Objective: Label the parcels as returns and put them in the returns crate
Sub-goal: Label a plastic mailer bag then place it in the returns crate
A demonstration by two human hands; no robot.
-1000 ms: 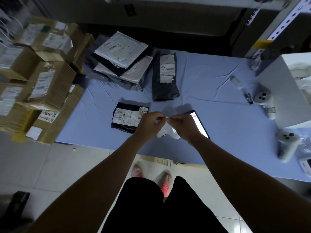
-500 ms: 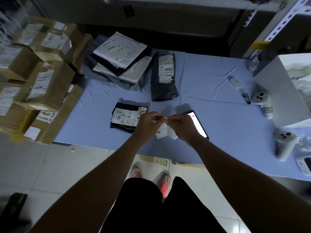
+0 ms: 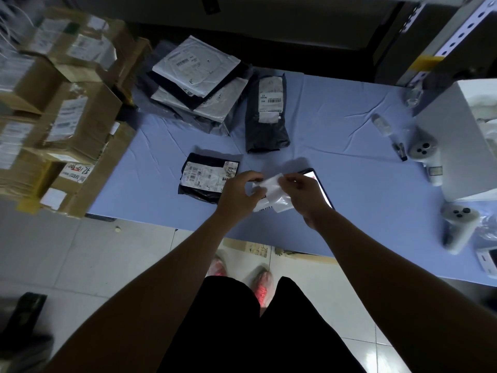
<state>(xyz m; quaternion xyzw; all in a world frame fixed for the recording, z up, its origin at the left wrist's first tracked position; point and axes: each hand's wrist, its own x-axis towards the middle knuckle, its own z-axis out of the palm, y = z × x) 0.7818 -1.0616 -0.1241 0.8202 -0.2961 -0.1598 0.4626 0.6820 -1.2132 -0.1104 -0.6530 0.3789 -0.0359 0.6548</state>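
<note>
Over the near edge of the blue table (image 3: pixel 349 146), my left hand (image 3: pixel 238 193) and my right hand (image 3: pixel 304 193) both pinch a white label sheet (image 3: pixel 271 189) at its top, between them. A small black parcel (image 3: pixel 207 177) with a white shipping label lies flat just left of my left hand. A longer black parcel (image 3: pixel 266 114) lies behind it. A stack of white and black mailers (image 3: pixel 197 79) sits at the far left of the table. The white crate (image 3: pixel 457 141) stands at the right edge.
A phone (image 3: pixel 318 184) with a lit screen lies under my right hand. Cardboard boxes (image 3: pixel 61 109) are piled left of the table. Two white handheld devices (image 3: pixel 423 148) (image 3: pixel 458 226) and a small bottle (image 3: pixel 380 125) lie near the crate. My feet stand on tiled floor below.
My hands have drawn slightly apart and the label sheet is spread wider between them. The view has shifted a little; the parcels have not moved.
</note>
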